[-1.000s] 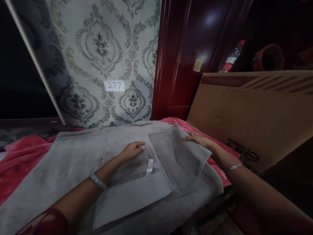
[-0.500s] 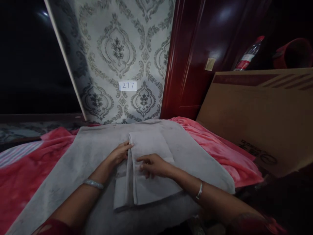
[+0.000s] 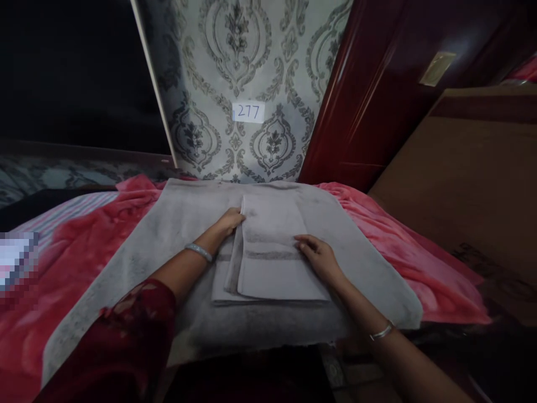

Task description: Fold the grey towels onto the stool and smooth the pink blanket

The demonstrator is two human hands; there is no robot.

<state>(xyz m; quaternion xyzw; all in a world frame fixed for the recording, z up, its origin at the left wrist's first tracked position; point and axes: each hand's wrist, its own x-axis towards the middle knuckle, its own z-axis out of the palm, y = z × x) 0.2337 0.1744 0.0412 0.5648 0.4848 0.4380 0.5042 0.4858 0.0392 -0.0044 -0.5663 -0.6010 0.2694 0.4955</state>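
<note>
A small grey towel lies folded into a narrow stack in the middle of a larger grey towel that is spread flat. My left hand rests with its fingertips on the folded towel's far left corner, fingers flat. At the towel's right edge, about halfway along, my right hand presses down with fingers spread. Neither hand grips anything. A bracelet sits on each wrist.
Under the towels lies a pink-red blanket. To the right a large cardboard box leans against a dark red wooden door. Patterned wallpaper with a "277" label is ahead. A striped sheet shows at left.
My right hand folded the right flap of the small towel over to the left and moved to its right edge. The left hand stayed at the far corner. The view shifted right and down.
</note>
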